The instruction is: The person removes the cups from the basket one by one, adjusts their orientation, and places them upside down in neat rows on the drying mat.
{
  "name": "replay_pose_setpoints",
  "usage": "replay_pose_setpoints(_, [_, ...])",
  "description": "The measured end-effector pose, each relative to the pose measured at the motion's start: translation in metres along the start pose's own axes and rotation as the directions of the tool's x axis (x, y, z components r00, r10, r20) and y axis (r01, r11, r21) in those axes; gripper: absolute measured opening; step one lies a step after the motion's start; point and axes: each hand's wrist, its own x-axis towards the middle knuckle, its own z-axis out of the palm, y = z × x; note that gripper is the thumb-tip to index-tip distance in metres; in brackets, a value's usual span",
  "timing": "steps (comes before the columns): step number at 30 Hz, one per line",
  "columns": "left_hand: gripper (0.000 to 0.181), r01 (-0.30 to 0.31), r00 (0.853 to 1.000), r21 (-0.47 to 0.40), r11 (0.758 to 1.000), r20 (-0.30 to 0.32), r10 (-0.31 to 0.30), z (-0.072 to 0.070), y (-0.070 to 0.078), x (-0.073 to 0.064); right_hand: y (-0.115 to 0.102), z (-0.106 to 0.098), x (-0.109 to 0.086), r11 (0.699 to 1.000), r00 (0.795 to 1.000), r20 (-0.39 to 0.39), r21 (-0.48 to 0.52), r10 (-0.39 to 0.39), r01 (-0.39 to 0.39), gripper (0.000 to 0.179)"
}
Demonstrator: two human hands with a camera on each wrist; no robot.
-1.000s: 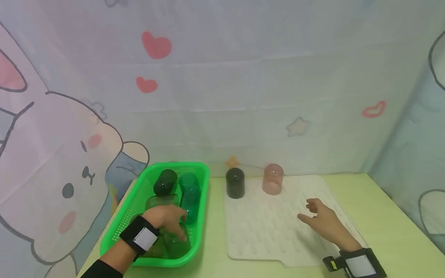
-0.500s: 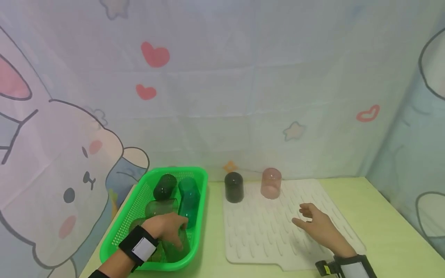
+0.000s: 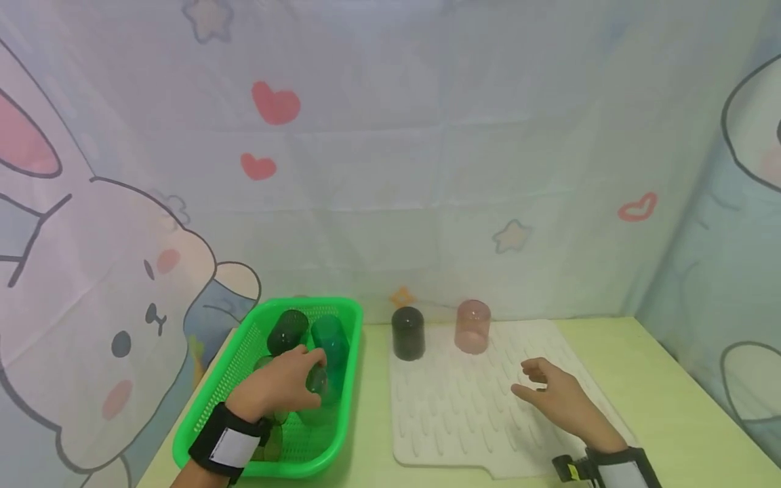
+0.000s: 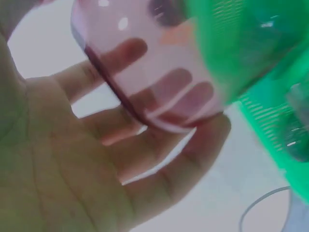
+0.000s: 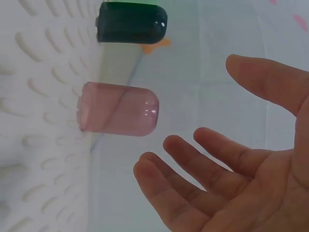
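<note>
My left hand (image 3: pixel 274 388) is over the green basket (image 3: pixel 356 366), gripping a see-through cup (image 4: pixel 116 34) that looks pinkish in the left wrist view. Its fingers curl round the cup's side. Inside the basket lie a dark cup (image 3: pixel 288 331), a teal cup (image 3: pixel 329 335) and a yellowish cup (image 3: pixel 272 444), partly covered by the hand. Above the white ridged mat (image 3: pixel 445 427) hovers my right hand (image 3: pixel 555 400), fingers relaxed and holding nothing. Nearest to it is a pink cup (image 3: pixel 472 327), upside down on the mat's back edge, with a black cup (image 3: pixel 408 333) beside it, also upside down.
The pale yellow-green table (image 3: pixel 665 400) extends to the right of the mat. Behind it hangs a printed cloth (image 3: pixel 390 169) with hearts and a rabbit. The basket's raised rim stands between my left hand and the mat.
My left hand has lifted the cup from the front of the basket and shifted slightly up. My right hand stays nearly still; the head view has tilted a little upward.
</note>
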Motion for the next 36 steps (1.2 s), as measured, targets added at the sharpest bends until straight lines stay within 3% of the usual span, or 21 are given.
replay_pose_setpoints(4, [0.041, -0.011, 0.995, 0.023, 1.0, -0.101, 0.013, -0.009, 0.015, 0.002, -0.004, -0.002, -0.002, 0.999, 0.999, -0.024, -0.025, -0.031, 0.03, 0.054])
replay_pose_setpoints(9, [0.044, -0.083, 0.984, 0.014, 0.996, -0.156, 0.084, -0.009, 0.038, 0.007, -0.009, -0.002, -0.002, 0.998, 0.998, -0.028, -0.019, -0.057, 0.057, 0.057])
replay_pose_setpoints(14, [0.048, -0.188, 0.965, -0.035, 0.981, -0.195, 0.178, 0.008, 0.055, 0.018, -0.015, 0.002, -0.001, 0.995, 0.995, -0.03, 0.01, -0.098, 0.098, 0.054])
replay_pose_setpoints(18, [0.049, -0.239, 0.943, -0.085, 0.967, -0.258, 0.211, 0.028, 0.067, 0.032, -0.024, 0.006, -0.004, 0.986, 0.985, -0.034, -0.001, -0.169, 0.169, 0.056])
replay_pose_setpoints(24, [0.051, -0.237, 0.93, -0.25, 0.939, -0.337, 0.145, 0.058, 0.085, 0.056, -0.043, 0.021, -0.006, 0.959, 0.955, -0.094, -0.02, -0.282, 0.281, 0.065])
replay_pose_setpoints(28, [0.053, -0.23, 0.934, -0.391, 0.891, -0.347, 0.089, 0.073, 0.092, 0.065, -0.054, 0.035, -0.004, 0.931, 0.924, -0.118, -0.009, -0.364, 0.365, 0.073])
replay_pose_setpoints(32, [0.054, -0.251, 0.934, -0.419, 0.873, -0.342, 0.105, 0.083, 0.096, 0.069, -0.059, 0.047, -0.007, 0.902, 0.891, -0.144, -0.064, -0.432, 0.427, 0.077])
replay_pose_setpoints(36, [0.054, -0.257, 0.932, -0.412, 0.874, -0.345, 0.111, 0.09, 0.098, 0.071, -0.061, 0.055, -0.011, 0.879, 0.87, -0.137, -0.118, -0.474, 0.461, 0.078])
